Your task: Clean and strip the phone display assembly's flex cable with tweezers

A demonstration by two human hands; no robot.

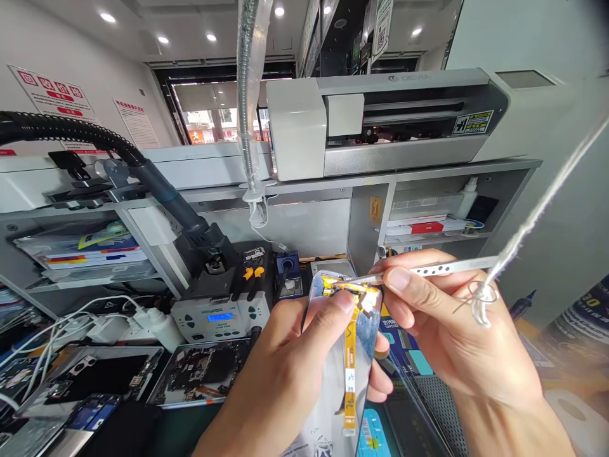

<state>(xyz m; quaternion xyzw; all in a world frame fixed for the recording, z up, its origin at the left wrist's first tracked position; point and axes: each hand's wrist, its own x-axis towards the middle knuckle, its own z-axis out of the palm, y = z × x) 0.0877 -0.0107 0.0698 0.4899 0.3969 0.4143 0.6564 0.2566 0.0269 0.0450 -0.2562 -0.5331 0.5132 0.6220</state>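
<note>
My left hand point(290, 374) grips a phone screen panel point(342, 374) held upright with its back toward me, thumb pressed near its top edge. A yellow flex cable point(351, 362) runs down the panel's back. My right hand point(442, 324) pinches silver tweezers point(428, 270), whose tips touch the yellow flex at the panel's top. A white string hangs from a ring at the tweezers' rear end.
On the bench at left lie opened phones point(95, 374) and a bare phone board point(200, 371). A hot-air station point(219, 314) with a black hose stands behind them, beside a soldering stand. Shelves and a grey film-cutting machine point(380, 120) fill the back.
</note>
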